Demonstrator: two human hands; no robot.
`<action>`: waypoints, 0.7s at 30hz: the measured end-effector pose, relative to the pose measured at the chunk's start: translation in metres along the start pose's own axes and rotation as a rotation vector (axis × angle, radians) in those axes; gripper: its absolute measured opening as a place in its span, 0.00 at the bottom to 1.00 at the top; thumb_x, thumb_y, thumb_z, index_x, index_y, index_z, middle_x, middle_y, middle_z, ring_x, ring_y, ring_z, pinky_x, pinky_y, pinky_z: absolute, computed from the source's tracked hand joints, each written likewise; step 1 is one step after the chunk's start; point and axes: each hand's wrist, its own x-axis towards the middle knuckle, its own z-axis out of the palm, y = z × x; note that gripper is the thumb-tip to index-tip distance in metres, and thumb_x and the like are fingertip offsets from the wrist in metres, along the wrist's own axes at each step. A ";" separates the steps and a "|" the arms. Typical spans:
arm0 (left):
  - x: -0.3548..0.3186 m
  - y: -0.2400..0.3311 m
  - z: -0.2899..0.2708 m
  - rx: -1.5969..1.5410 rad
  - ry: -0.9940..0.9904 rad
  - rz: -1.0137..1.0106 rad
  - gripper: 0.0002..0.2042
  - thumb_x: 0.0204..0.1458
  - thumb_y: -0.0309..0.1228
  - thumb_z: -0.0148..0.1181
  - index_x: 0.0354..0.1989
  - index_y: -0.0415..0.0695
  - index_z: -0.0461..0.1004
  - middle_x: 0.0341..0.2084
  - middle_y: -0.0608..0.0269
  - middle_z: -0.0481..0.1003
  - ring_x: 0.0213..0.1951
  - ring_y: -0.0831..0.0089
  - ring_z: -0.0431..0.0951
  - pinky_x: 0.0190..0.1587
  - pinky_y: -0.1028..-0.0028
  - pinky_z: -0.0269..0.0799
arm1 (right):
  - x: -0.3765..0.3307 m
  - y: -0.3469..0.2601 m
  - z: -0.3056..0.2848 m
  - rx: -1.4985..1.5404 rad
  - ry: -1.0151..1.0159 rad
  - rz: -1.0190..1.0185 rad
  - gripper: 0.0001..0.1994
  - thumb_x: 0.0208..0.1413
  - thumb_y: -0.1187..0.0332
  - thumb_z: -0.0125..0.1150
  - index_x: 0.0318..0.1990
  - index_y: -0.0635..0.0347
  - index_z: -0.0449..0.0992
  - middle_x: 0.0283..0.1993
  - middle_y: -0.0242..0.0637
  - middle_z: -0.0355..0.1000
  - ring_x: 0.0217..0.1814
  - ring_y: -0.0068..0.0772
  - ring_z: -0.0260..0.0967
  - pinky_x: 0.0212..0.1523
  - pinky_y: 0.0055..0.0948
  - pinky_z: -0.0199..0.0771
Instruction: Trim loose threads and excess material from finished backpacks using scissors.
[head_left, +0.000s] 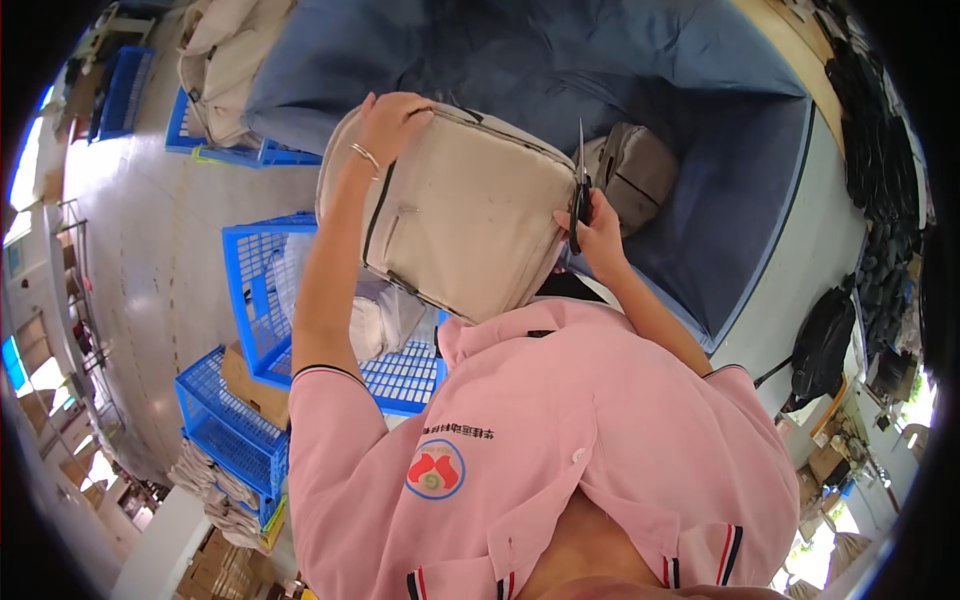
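Note:
A beige backpack (470,205) with dark zipper lines lies in front of my chest, tilted, over the near edge of a blue fabric-lined bin. My left hand (393,122), with a bangle at the wrist, grips its far left edge, fingers bent over the top seam. In my right hand (598,238) is a pair of black-handled scissors (580,200), blades pointing up and away. That hand is beside the backpack's right edge, its fingertips close against the fabric. The backpack's underside is hidden.
The deep blue bin (745,235) spreads ahead and to the right, with a grey-brown bag (642,178) inside. Blue plastic crates (250,300) stand at left, and one at far left holds beige bags (222,75). A black bag (822,345) hangs at right.

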 end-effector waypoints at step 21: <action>-0.019 0.011 -0.016 -0.342 0.165 -0.014 0.06 0.54 0.37 0.61 0.31 0.50 0.77 0.31 0.76 0.76 0.36 0.77 0.74 0.68 0.59 0.42 | 0.108 -0.104 0.015 -1.276 -0.456 -0.574 0.28 0.54 0.42 0.63 0.39 0.64 0.70 0.39 0.45 0.69 0.42 0.50 0.71 0.37 0.43 0.71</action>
